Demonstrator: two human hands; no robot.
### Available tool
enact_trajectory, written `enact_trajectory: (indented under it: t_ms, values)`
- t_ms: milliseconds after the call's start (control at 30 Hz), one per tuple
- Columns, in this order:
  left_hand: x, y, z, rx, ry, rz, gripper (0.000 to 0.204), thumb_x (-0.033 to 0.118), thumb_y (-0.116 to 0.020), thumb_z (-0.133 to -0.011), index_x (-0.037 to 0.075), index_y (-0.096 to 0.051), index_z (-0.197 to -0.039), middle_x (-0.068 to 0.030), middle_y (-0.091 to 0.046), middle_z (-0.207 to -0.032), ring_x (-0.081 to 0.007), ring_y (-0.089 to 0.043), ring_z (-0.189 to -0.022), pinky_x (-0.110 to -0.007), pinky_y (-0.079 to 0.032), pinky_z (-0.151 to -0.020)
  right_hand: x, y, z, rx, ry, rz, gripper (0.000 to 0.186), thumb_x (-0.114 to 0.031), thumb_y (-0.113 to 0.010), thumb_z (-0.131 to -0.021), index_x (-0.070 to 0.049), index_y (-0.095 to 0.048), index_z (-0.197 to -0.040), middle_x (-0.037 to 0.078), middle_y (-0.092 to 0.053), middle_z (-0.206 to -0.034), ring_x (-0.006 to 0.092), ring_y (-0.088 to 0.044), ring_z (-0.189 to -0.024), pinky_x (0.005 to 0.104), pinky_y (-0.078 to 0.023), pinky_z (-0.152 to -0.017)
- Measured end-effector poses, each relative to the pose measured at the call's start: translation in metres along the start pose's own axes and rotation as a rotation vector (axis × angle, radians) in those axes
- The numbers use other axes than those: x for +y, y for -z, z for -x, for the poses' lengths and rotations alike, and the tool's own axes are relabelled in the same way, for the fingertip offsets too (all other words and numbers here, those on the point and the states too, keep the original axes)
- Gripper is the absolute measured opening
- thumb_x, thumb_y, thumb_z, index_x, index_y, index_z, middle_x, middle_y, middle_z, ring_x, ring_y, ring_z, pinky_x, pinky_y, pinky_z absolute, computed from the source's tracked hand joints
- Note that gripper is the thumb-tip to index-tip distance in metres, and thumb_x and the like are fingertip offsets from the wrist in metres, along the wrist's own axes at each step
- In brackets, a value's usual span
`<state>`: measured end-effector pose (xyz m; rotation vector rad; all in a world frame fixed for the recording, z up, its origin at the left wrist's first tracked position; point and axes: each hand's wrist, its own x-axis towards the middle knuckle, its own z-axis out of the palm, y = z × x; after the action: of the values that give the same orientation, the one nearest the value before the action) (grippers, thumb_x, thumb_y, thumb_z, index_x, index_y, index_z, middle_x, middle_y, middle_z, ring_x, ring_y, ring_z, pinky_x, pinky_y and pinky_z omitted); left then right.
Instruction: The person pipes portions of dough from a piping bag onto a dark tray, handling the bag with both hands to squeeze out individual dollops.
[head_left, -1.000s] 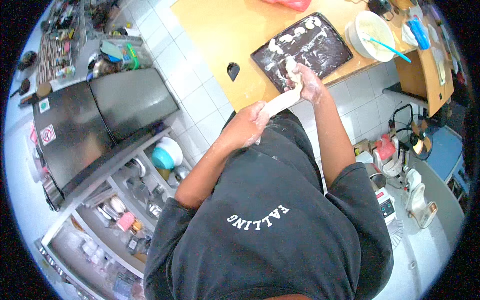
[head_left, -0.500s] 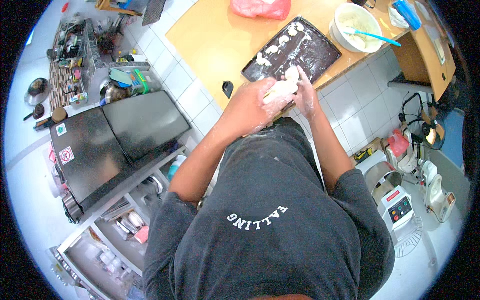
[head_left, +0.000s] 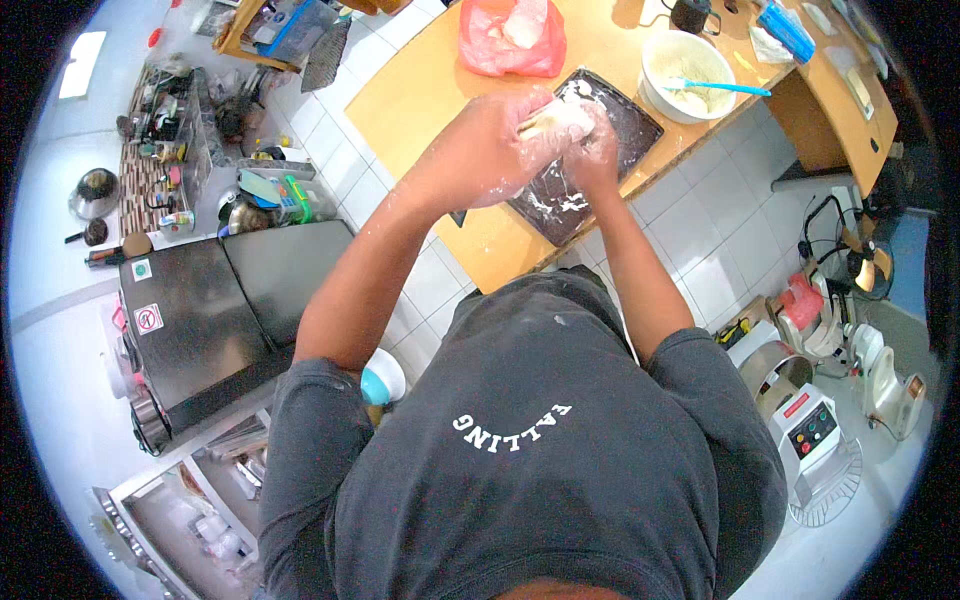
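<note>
My left hand (head_left: 492, 148), smeared with white, is wrapped around a lump of pale, sticky dough (head_left: 560, 120). Close against it, my right hand (head_left: 594, 150) has its fingers closed on the same lump at its right side. Both hands are above a dark rectangular baking tray (head_left: 638, 132) with white smears. The hands hide much of the tray's left part and most of the small dough pieces on it. Beyond the tray's right end stands a white bowl (head_left: 652, 92) of pale mixture, with a blue spatula (head_left: 735, 88) resting across it.
The tray and bowl stand on a wooden table (head_left: 400, 95). A pink plastic bag (head_left: 510, 45) lies at its far side, and a dark mug (head_left: 690, 14) farther right. To my left is a black-topped unit (head_left: 200, 300); to my right, a mixer (head_left: 800, 410).
Both hands have moved up and away from me with the dough, from the tray's near edge to over its left part. The view has shifted slightly.
</note>
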<state>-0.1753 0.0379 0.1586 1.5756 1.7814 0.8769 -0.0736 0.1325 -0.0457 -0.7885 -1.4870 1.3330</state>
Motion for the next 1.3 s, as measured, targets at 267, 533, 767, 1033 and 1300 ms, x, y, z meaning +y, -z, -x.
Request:
enact_trajectory:
  t_ms: [267, 533, 767, 1033, 1300]
  values:
    - [0.024, 0.025, 0.007, 0.005, -0.088, -0.192, 0.034, 0.030, -0.055, -0.096, 0.003, -0.064, -0.114, -0.0127, -0.066, -0.081, -0.0193, -0.064, -0.066, -0.034, -0.051, -0.063, -0.014, -0.009, -0.056, -0.207, 0.103, 0.155, 0.018, -0.017, -0.065, -0.082, 0.000, -0.069, -0.086, 0.015, -0.069, -0.076, 0.0267, -0.068, -0.070, 0.0368, -0.051, -0.064]
    - [0.013, 0.024, 0.047, 0.125, -0.089, -0.065, 0.032, 0.023, -0.051, -0.097, 0.000, -0.063, -0.116, -0.0205, -0.067, -0.101, -0.0303, -0.065, -0.093, -0.039, -0.048, -0.084, -0.001, -0.009, -0.072, -0.290, 0.225, 0.178, 0.019, -0.017, -0.060, -0.088, 0.000, -0.067, -0.084, 0.009, -0.069, -0.076, 0.0155, -0.065, -0.068, 0.0325, -0.051, -0.062]
    - [-0.029, -0.012, 0.037, 0.216, 0.000, -0.005, 0.037, 0.030, -0.056, -0.093, -0.001, -0.063, -0.113, -0.0262, -0.065, -0.096, -0.0387, -0.064, -0.091, -0.043, -0.049, -0.080, 0.031, 0.018, -0.125, -0.243, -0.115, -0.176, 0.031, -0.030, -0.057, -0.091, 0.000, -0.065, -0.087, 0.010, -0.065, -0.080, 0.0178, -0.060, -0.068, 0.0297, -0.050, -0.061]
    - [-0.090, -0.103, 0.030, 0.166, 0.161, 0.494, 0.027, 0.025, -0.055, -0.092, -0.001, -0.056, -0.099, -0.0286, -0.061, -0.079, -0.0484, -0.060, -0.078, -0.052, -0.048, -0.067, 0.053, 0.017, -0.123, -0.030, -0.103, -0.437, 0.028, -0.033, -0.054, -0.092, -0.005, -0.054, -0.091, 0.013, -0.058, -0.076, 0.0284, -0.059, -0.069, 0.0410, -0.049, -0.064]
    - [-0.143, -0.166, -0.011, 0.074, 0.256, 0.609, 0.026, 0.025, -0.055, -0.093, 0.001, -0.050, -0.087, -0.0203, -0.051, -0.063, -0.0432, -0.052, -0.064, -0.052, -0.040, -0.059, 0.107, 0.002, -0.151, 0.055, 0.006, -0.087, 0.047, -0.041, -0.054, -0.097, -0.005, -0.050, -0.068, 0.009, -0.052, -0.057, 0.0199, -0.052, -0.051, 0.0348, -0.045, -0.049]
